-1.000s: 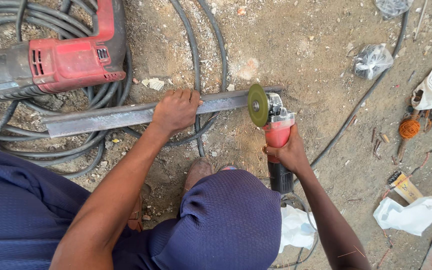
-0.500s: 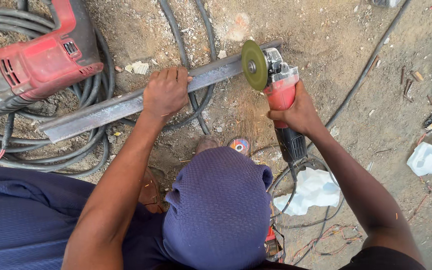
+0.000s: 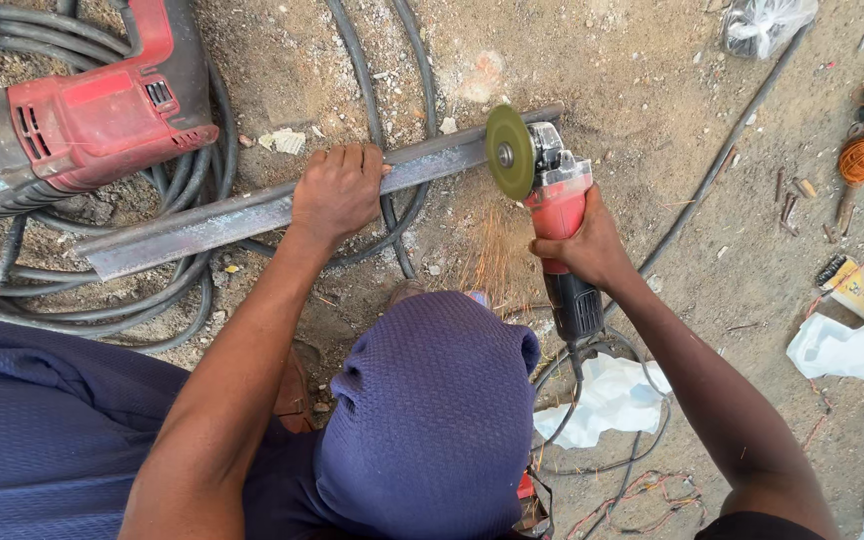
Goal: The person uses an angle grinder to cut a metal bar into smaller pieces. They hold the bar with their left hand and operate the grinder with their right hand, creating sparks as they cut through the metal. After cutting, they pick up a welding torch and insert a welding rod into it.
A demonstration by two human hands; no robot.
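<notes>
A long grey steel angle bar (image 3: 212,222) lies slanted across the dirt ground. My left hand (image 3: 337,190) presses down on its middle and grips it. My right hand (image 3: 577,245) holds a red angle grinder (image 3: 552,205) by its body. The grinder's greenish disc (image 3: 509,152) stands upright against the bar near its right end, and a fan of orange sparks (image 3: 492,260) sprays toward me below the disc. My knee in blue cloth (image 3: 432,420) fills the lower middle.
A red and black power tool (image 3: 72,130) rests on coiled black cables (image 3: 192,280) at the upper left. White cloth (image 3: 607,400) lies under the grinder's cord. At the right are crumpled white paper (image 3: 852,345), an orange twine ball (image 3: 862,158) and a plastic bag (image 3: 762,25).
The grinder disc has come down onto the bar near its right end and sparks now fly. My left hand stays pressed on the bar.
</notes>
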